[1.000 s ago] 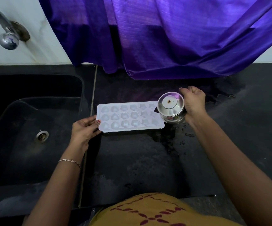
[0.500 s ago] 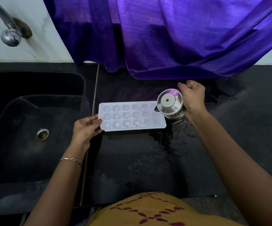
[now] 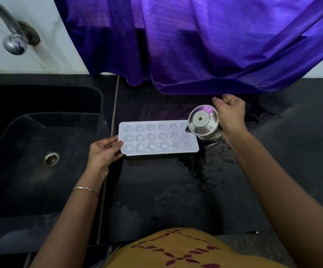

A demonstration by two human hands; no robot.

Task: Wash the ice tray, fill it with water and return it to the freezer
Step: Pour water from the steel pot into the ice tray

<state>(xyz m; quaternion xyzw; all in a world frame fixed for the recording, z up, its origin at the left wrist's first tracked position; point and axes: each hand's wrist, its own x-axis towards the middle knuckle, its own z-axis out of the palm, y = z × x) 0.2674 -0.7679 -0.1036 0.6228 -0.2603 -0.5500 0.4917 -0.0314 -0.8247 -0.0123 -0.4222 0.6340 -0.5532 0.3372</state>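
A white ice tray (image 3: 157, 139) with heart and star cells lies flat on the black counter (image 3: 176, 190), just right of the sink. My left hand (image 3: 104, 153) grips the tray's left end, thumb on its rim. My right hand (image 3: 230, 115) holds a small steel jug (image 3: 203, 123) with a lid, tipped left so its spout hangs over the tray's right end. Whether water is running from the spout cannot be made out.
A black sink (image 3: 40, 147) with a steel drain (image 3: 50, 159) lies to the left, a chrome tap (image 3: 14, 43) above it. A purple curtain (image 3: 205, 41) hangs down to the counter's back. Water is spilled on the counter right of the tray.
My right hand has lifted the steel jug a little and tipped it further toward the tray's right end. My left hand and the tray have stayed in place.
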